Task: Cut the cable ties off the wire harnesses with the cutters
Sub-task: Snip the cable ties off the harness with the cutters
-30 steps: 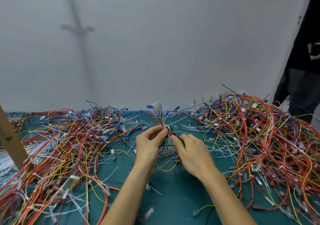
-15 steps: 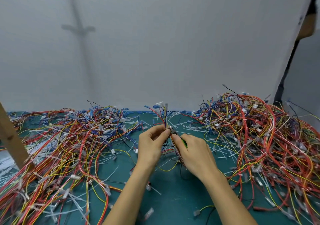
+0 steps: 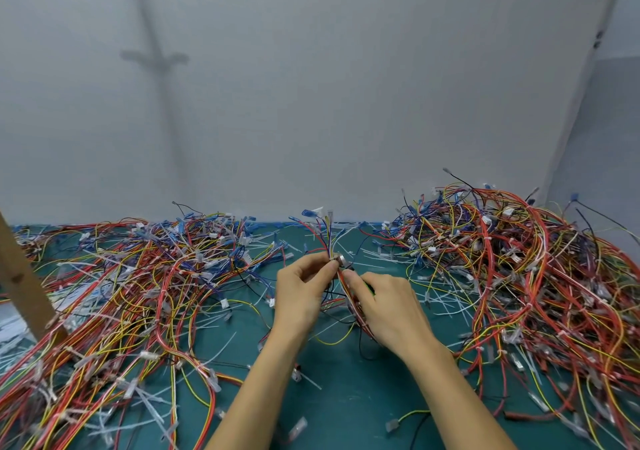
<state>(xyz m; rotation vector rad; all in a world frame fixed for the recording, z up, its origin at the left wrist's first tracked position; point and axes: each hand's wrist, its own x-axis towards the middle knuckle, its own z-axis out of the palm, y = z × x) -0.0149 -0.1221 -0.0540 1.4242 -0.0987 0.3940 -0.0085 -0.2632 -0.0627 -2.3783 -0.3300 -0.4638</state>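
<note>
A thin wire harness [image 3: 323, 233] of red, blue and yellow wires stands upright between my hands, its connectors fanned out at the top. My left hand [image 3: 299, 290] pinches it between thumb and forefinger. My right hand [image 3: 388, 307] is closed around the cutters [image 3: 343, 262]; only the metal tip shows, touching the harness beside my left fingertips. The handles are mostly hidden in my palm. More of the harness loops down under my right hand. I cannot make out the cable tie at the cutter tip.
A green mat [image 3: 346, 401] covers the table. Large tangles of harnesses lie left [image 3: 138, 294] and right [image 3: 519, 276]. Cut white ties [image 3: 446, 306] litter the mat. A wooden post [image 3: 20, 276] leans at far left. A white wall stands behind.
The harness ends have risen a little and my hands shifted slightly up. The dark-clothed person at the right edge has gone out of view.
</note>
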